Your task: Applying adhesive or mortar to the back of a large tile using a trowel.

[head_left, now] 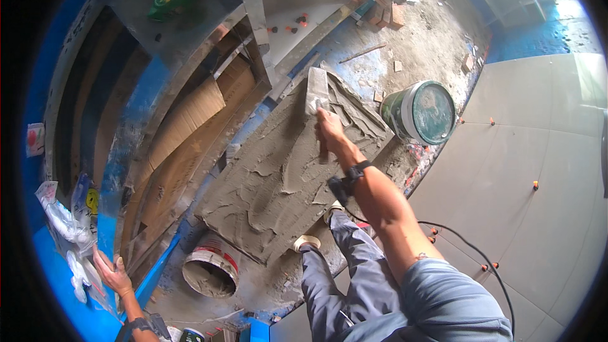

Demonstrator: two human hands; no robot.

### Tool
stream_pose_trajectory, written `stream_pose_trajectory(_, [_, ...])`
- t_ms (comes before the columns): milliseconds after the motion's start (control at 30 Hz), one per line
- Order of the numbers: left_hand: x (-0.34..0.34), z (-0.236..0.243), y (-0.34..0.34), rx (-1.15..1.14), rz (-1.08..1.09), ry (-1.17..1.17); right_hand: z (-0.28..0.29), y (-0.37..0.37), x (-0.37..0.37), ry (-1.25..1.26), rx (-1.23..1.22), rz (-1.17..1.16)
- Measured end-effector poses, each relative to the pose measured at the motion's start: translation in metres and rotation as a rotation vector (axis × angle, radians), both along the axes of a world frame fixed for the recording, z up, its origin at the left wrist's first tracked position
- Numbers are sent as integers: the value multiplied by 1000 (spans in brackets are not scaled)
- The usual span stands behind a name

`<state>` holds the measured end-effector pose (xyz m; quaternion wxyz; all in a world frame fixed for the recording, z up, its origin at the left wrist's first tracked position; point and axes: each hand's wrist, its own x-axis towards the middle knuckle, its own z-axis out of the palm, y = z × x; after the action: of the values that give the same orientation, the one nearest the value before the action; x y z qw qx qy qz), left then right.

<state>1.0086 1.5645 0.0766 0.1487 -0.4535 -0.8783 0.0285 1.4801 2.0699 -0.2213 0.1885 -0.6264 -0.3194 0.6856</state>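
Note:
My right hand (329,128) is closed around the handle of a flat steel trowel (315,86). The blade touches the far end of a rectangular bed of wet grey mortar (272,180), which shows ridges and smears. At lower left, my left hand (115,273) has its fingers stretched out against the blue-edged side of a shelf frame, holding nothing. Beside it hang clear plastic bags (68,228). A tipped bucket (211,266) with mortar inside lies at the near left end of the bed.
A green-lidded bucket (418,113) stands right of the mortar. Large grey floor tiles (506,152) with small orange-and-black clips (536,185) cover the right. Cardboard (190,120) fills the shelf frame at left. Bricks (387,14) and rubble lie far off. A black cable (472,244) trails from my right wrist.

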Motion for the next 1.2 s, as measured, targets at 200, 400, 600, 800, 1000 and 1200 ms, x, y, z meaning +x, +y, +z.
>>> stream_pose_trajectory(200, [2,-2,2,-27,-13,40,16,54,91,-819,521,766])
stream_pose_trajectory(400, [-3,-7,-2,48,-8,-79,14,146,132,-628,422,933])
stream_pose_trajectory(600, [-9,-19,-14,170,135,-273,-3,176,167,-637,376,693])
stream_pose_trajectory(800, [-24,-8,-30,-20,96,-159,48,95,272,-210,34,484])
stream_pose_trajectory(1000, [-31,-17,-37,-13,76,-81,50,22,353,-378,-236,276])
stream_pose_trajectory(1200, [-38,-15,-43,-25,66,-7,51,2,391,-414,-261,47])
